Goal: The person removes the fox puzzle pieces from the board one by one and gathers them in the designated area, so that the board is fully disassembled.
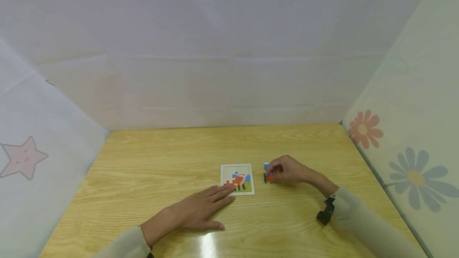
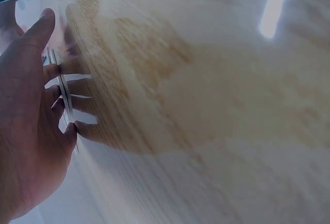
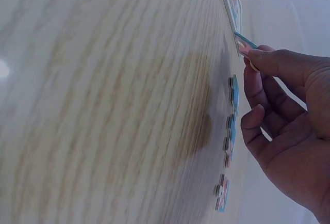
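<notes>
A square jigsaw puzzle board [image 1: 252,186] with a pale frame lies on the table, partly filled with a picture of a reddish animal on grass. My left hand [image 1: 204,208] rests with its fingers extended across the board's lower left edge. In the left wrist view, the fingertips of that left hand [image 2: 26,110] meet the thin board edge. To the right of the board, my right hand [image 1: 287,169] pinches a puzzle piece [image 3: 243,44] between thumb and index finger, raised off the table. Its other fingers are loosely curled.
Several loose puzzle pieces lie in a row under the right hand, among them a blue-topped piece [image 3: 234,94] and a nearer piece [image 3: 222,193]. The wooden table [image 1: 161,162] meets white cloth walls [image 1: 229,90] at the back and both sides.
</notes>
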Available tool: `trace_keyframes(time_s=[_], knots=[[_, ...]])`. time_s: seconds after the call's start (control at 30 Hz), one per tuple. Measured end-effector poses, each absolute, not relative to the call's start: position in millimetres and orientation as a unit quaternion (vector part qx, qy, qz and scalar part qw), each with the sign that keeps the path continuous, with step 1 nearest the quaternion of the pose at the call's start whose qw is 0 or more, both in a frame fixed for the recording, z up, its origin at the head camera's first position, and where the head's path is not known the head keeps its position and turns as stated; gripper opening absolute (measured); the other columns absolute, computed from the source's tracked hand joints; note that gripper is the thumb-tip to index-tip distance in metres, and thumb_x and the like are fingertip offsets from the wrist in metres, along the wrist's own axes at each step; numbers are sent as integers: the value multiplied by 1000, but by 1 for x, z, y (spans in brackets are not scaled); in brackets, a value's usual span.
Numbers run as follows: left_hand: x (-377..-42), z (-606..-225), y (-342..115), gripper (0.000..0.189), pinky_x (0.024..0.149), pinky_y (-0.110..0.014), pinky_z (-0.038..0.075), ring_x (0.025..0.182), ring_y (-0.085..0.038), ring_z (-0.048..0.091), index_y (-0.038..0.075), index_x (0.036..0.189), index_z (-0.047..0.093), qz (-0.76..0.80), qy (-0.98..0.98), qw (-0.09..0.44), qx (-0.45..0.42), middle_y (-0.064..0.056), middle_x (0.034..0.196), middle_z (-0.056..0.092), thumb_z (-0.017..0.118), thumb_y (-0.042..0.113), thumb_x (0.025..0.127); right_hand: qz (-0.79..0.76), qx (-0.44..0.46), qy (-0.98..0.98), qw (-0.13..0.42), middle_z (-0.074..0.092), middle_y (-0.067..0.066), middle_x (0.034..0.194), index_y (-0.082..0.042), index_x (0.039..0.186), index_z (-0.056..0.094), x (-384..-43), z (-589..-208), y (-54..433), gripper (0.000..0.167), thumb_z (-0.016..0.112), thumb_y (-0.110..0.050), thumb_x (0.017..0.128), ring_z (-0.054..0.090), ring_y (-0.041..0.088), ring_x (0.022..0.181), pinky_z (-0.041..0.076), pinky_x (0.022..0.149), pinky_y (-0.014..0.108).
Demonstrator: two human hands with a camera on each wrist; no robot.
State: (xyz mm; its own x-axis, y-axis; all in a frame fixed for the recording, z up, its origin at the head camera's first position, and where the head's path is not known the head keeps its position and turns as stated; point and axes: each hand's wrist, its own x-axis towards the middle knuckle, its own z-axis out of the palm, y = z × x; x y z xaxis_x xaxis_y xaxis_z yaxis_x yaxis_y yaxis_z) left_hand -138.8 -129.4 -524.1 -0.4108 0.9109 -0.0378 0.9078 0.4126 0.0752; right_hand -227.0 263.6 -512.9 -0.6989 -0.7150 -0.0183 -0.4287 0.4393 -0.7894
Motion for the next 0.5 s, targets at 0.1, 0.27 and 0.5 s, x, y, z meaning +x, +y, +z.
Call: trace_keyframes(time_s=[0.1, 0.27, 0.5], knots=[[-139, -524, -129, 84, 129, -45, 28, 162, -29, 21, 10, 168, 29, 20, 839, 35, 543, -13, 177, 17, 41, 66, 107, -393, -346, 834, 174, 77, 0, 98, -10, 104, 80, -227, -515, 267, 14, 77, 0, 94, 66, 7, 78, 58, 71, 25], [-140, -525, -130, 84, 129, -45, 28, 162, -28, 21, 9, 168, 29, 22, 837, 31, 546, -13, 177, 17, 42, 66, 107, -385, -347, 838, 171, 77, -1, 99, -12, 105, 80, -227, -520, 271, 15, 76, -1, 96, 63, 6, 76, 56, 68, 24], [-140, -525, -129, 83, 129, -45, 29, 163, -26, 21, 10, 168, 29, 28, 838, 37, 544, -12, 177, 17, 42, 66, 108, -387, -362, 832, 165, 74, 0, 92, -12, 103, 80, -226, -520, 272, 13, 73, -1, 98, 57, 4, 68, 53, 61, 23]])
